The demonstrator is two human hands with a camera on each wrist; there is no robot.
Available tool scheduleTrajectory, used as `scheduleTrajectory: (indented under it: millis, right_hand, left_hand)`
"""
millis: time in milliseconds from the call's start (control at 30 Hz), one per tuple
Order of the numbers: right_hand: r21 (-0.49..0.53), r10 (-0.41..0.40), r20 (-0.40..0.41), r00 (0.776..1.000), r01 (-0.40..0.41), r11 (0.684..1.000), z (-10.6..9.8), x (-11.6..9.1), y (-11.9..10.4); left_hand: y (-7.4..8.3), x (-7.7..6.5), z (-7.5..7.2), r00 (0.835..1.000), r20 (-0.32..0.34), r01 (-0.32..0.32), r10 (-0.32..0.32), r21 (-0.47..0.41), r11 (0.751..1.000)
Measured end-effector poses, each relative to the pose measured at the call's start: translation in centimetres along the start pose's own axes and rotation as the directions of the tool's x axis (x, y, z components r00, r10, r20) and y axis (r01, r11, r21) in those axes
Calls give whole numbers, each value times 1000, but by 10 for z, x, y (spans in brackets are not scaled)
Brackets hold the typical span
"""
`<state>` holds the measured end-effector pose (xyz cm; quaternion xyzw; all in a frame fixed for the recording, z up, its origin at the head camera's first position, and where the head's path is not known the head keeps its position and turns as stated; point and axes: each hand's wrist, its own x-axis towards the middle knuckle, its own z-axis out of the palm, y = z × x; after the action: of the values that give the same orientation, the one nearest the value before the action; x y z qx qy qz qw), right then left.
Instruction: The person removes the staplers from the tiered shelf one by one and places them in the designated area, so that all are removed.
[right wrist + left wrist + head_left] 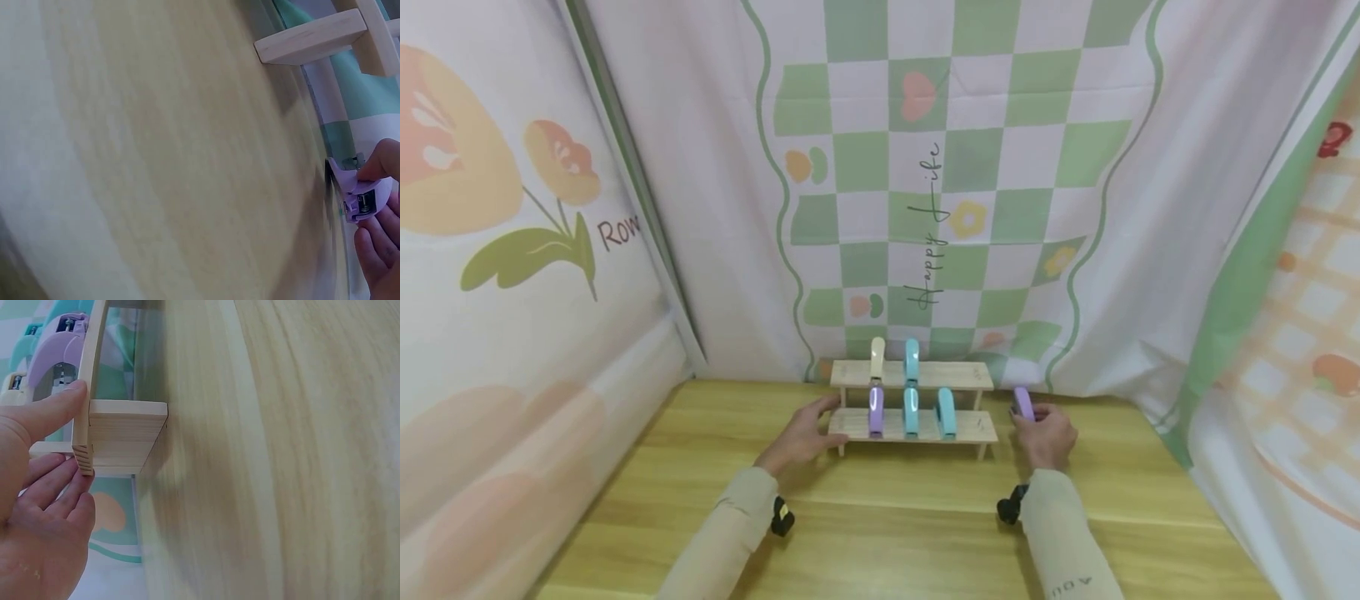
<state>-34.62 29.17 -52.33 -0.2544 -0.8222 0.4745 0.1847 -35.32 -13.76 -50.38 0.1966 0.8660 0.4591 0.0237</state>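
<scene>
A two-tier wooden rack [966,425] stands on the table, with small staplers upright on it. Its upper tier bears a cream stapler [877,358] and a blue stapler [912,360]. On the lower tier are a purple stapler [876,411] and two blue ones. My left hand [802,435] grips the left end of the lower board, thumb on one face and fingers at the other, as the left wrist view shows. To the right of the rack, my right hand [1048,435] pinches another purple stapler [362,194] between thumb and fingers, close to the table's back edge.
The wood-grain table [880,525] extends in front of the rack and to both sides. A green-and-white checked curtain [925,208] hangs right behind it. Printed cloth walls [460,375] close in the left and right sides.
</scene>
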Motion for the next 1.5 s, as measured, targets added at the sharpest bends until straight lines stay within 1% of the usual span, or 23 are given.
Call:
scheduleTrajectory:
  millis: [233,367,500,567,667,733,800,933,1100,1167,1267,1367,1500]
  right_hand:
    - [10,22,-7,1000,-22,1000,3,0,-1]
    - [7,31,-6,999,-31,999,3,-1,-3]
    - [9,31,4,1000,-31,999,1,-3,-6]
    - [12,0,-5,1000,0,1000,-1,-3,-9]
    - [17,-98,-18,995,98,995,-6,-2,-17]
    - [20,-181,-31,983,182,983,-9,-1,-26]
    - [38,-248,-19,969,249,968,-11,-3,-37]
    - [79,-309,14,951,307,948,-12,-10,-62]
    - [112,-392,57,918,384,917,-2,-25,-88]
    - [133,-414,85,906,401,906,4,-32,-97]
    - [162,-426,131,895,404,900,15,-43,-110]
    - [190,-426,166,889,395,899,27,-54,-122]
    - [215,-423,166,891,386,897,44,-65,-134]
  left_hand:
    - [1,1,-4,1000,-4,-12,12,-10,1000]
    - [0,2,-4,999,-6,-31,31,-2,1000]
    - [2,2,-4,1000,-16,-24,24,-8,1000]
    - [2,2,-4,1000,-21,-13,13,-4,1000]
    - [3,1,-4,1000,-31,-3,3,-5,1000]
    - [3,1,-5,999,-35,3,-3,-1,1000]
    - [4,0,-6,999,-38,11,-11,-1,1000]
    - [5,-2,-7,999,-38,10,-10,13,1000]
    - [5,-2,-6,999,-31,-14,14,2,1000]
    - [3,-2,-5,999,-25,-19,19,0,1000]
    - [1,-2,-3,999,-17,-33,33,3,999]
    - [-1,-2,-1,999,-7,-41,41,-3,999]
    - [0,-1,1,999,6,-37,37,-22,999]
